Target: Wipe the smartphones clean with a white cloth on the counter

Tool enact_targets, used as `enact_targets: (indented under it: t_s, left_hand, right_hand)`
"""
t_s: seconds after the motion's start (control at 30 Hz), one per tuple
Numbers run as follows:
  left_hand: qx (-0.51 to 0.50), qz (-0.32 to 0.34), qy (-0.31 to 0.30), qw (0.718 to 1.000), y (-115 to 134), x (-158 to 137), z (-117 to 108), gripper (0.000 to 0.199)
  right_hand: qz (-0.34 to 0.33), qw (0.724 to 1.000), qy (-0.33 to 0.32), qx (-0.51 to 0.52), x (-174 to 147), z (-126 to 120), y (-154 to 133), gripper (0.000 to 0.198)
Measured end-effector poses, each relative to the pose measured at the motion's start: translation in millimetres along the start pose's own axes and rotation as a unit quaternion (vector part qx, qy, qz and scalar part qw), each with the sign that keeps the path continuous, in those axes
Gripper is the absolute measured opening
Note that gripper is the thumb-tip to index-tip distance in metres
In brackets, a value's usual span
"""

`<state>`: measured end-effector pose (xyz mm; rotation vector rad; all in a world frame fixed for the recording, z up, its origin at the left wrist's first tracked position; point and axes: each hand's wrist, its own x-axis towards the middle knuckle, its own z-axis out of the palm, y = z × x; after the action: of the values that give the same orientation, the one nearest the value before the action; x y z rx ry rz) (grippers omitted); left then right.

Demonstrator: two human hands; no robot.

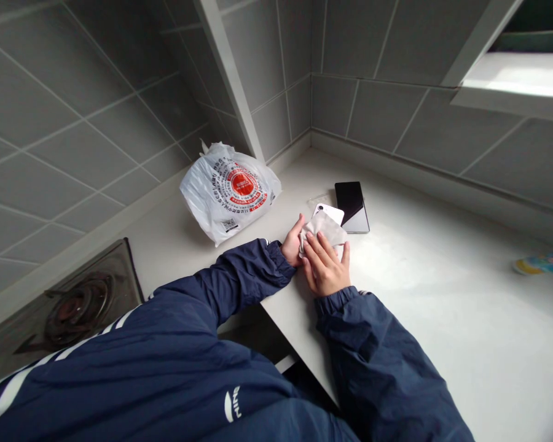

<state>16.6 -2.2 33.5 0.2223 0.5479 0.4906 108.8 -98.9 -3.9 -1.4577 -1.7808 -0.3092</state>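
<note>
Smooth white worktop (424, 270) meets grey tiles (373, 116) with pale joints. Between the hands is a pale, round-cornered phone (334, 213), partly hidden under a thin, creased cloth (330, 229); the left hand (292, 242) holds its side, while the right hand (327, 268) lies across the cloth, fingers extended. Just beyond them rests a glossy, flat black slab (349, 195). Forward and left sits a crinkled, bulging plastic bag (230, 193); well to their right, a white-capped bottle (541, 263).

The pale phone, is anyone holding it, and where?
The left hand seems to hold the phone along its left side; the cloth under the right hand hides exactly where.
</note>
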Motion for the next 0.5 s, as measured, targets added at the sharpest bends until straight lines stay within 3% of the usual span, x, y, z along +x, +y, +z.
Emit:
enact_targets:
  t_s: [0.2,0.5]
  left_hand:
    - [0.006,0.028,-0.016,0.999,-10.8,-3.4,8.3,0.071]
    - [0.046,0.057,-0.08,0.994,-19.3,4.7,-6.3,0.06]
  right_hand:
    - [0.036,0.998,0.017,-0.055,2.2,-5.3,0.4,0.055]
    - [0.108,0.988,0.054,-0.098,3.8,-7.7,1.0,0.07]
